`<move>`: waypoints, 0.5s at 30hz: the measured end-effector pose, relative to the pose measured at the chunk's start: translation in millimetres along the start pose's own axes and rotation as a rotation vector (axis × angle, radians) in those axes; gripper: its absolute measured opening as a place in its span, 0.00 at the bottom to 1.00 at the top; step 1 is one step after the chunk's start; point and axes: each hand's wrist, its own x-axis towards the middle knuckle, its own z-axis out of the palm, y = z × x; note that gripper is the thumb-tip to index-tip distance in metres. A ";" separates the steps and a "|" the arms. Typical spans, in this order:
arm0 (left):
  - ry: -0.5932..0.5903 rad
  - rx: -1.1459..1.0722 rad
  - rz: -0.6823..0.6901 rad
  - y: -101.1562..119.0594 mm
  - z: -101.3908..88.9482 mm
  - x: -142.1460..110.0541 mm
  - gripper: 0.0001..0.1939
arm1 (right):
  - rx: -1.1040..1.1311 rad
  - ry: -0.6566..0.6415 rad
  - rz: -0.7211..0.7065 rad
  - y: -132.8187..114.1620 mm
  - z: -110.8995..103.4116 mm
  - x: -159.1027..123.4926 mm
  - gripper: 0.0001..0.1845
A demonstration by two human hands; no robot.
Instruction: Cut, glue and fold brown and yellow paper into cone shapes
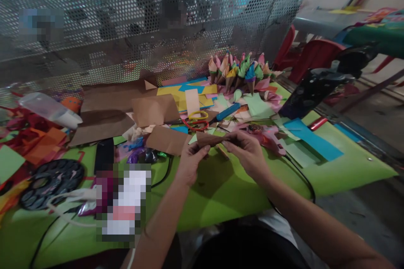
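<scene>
Between my two hands, above the green tabletop, is a small piece of brown paper [210, 139] that looks rolled toward a point on its right. My left hand [194, 157] pinches its wider left end with the thumb in front. The fingers of my right hand [244, 151] are closed on the narrow right end. Just right of that hand lies a pink glue gun [268, 138] with a black cord. Behind the hands are red-handled scissors [195, 124] and a blue-handled cutter [227, 111]. A brown paper sheet [167, 139] lies left of my left hand.
Several colourful paper cones [241, 71] stand at the back by a perforated metal screen [142, 42]. A dark bottle [304, 92] is at right, near blue paper [312, 136]. On the left are a glue bottle [50, 109], a black round tray [52, 183] and cables.
</scene>
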 end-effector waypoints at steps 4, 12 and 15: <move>0.007 -0.017 0.005 -0.6 1.1 -0.2 0.17 | 0.020 -0.032 0.021 4.6 1.1 0.2 0.13; -0.020 -0.019 -0.029 3.5 5.2 -4.1 0.19 | 0.028 -0.004 0.023 8.9 2.6 1.2 0.12; -0.022 -0.032 -0.031 2.9 5.9 -4.0 0.20 | 0.040 0.003 0.014 9.6 2.7 0.5 0.11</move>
